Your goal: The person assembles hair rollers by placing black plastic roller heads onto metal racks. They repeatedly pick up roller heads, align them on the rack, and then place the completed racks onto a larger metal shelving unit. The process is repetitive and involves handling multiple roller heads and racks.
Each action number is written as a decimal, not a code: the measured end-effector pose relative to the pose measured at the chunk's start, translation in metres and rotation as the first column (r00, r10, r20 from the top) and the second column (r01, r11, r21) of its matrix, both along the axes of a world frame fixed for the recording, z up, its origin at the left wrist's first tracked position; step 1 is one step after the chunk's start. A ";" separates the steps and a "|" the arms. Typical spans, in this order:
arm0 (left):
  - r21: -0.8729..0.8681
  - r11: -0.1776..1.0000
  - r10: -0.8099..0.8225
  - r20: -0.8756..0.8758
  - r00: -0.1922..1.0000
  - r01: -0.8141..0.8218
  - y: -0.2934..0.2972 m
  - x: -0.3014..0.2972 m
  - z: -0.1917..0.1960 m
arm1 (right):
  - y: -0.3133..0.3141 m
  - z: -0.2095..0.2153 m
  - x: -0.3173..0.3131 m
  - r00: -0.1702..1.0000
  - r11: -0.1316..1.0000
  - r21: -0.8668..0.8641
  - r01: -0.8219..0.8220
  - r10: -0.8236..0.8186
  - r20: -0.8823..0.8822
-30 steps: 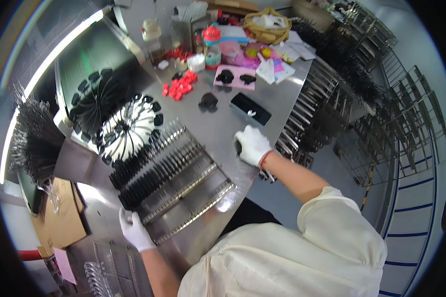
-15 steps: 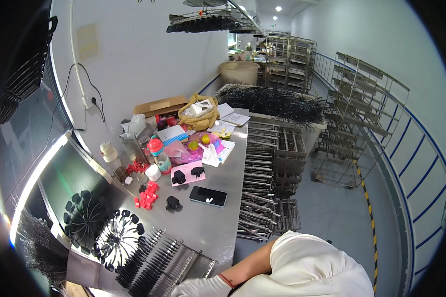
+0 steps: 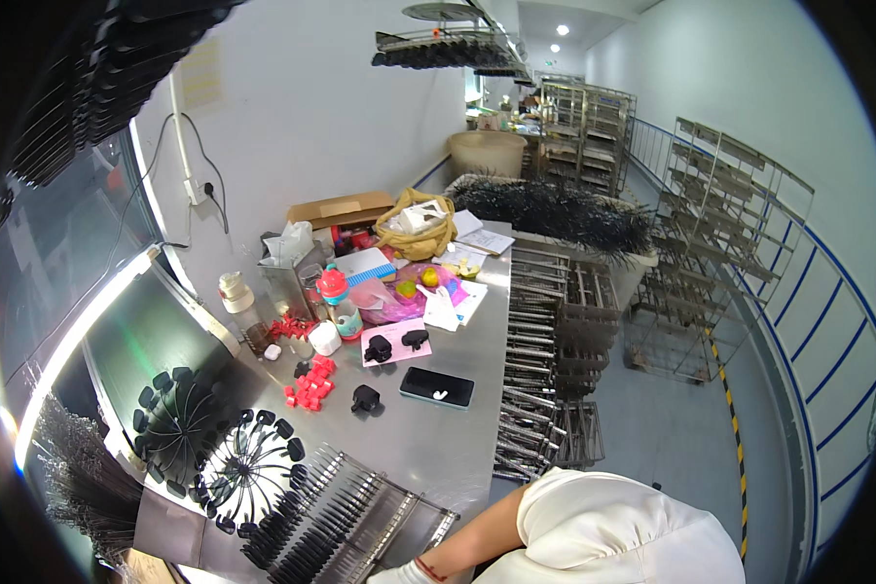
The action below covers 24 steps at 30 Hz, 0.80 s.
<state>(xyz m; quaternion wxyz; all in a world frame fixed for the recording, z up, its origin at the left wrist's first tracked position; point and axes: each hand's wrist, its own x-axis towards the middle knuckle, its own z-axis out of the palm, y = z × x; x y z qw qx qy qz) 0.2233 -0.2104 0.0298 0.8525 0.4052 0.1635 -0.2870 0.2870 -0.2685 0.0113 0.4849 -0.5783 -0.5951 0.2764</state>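
My right hand (image 3: 399,576), in a white glove with a red band at the wrist, is at the lower edge, mostly cut off by it. Its fingers are hidden. Close beside it lies a metal rack (image 3: 391,530) with bars, holding rows of slim black parts (image 3: 326,506). To the left, black parts with rounded heads stand in a ring, a wheel of black stems (image 3: 238,472) over a bright white lit surface. Behind it a similar dark wheel (image 3: 180,423) shows against the dark green panel. My left hand is out of view.
On the steel table (image 3: 457,428) lie a phone (image 3: 438,386), black pieces (image 3: 365,398), red pieces (image 3: 310,386), bottles (image 3: 246,313) and a yellow bag (image 3: 417,234). Stacked metal racks (image 3: 533,380) stand along its right side. Black strands fill a tub (image 3: 555,209) farther back; wheeled racks (image 3: 691,253) stand right.
The whole view has shifted, so the table and its things sit farther right and slightly lower. My right glove shows less, lying mostly past the lower edge.
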 end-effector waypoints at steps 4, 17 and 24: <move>0.010 1.000 0.000 0.020 1.000 0.000 0.011 -0.002 0.000 | -0.008 0.023 0.009 0.991 0.973 -0.218 -0.078 0.051 -0.126; 0.078 0.993 0.078 0.140 0.987 -0.089 0.023 -0.008 0.017 | -0.040 0.070 -0.009 0.975 0.988 -0.110 0.104 -0.123 -0.184; 0.089 0.948 0.272 0.266 0.925 -0.305 0.066 -0.070 0.012 | -0.031 0.080 0.009 0.939 0.955 -0.104 0.277 -0.292 -0.180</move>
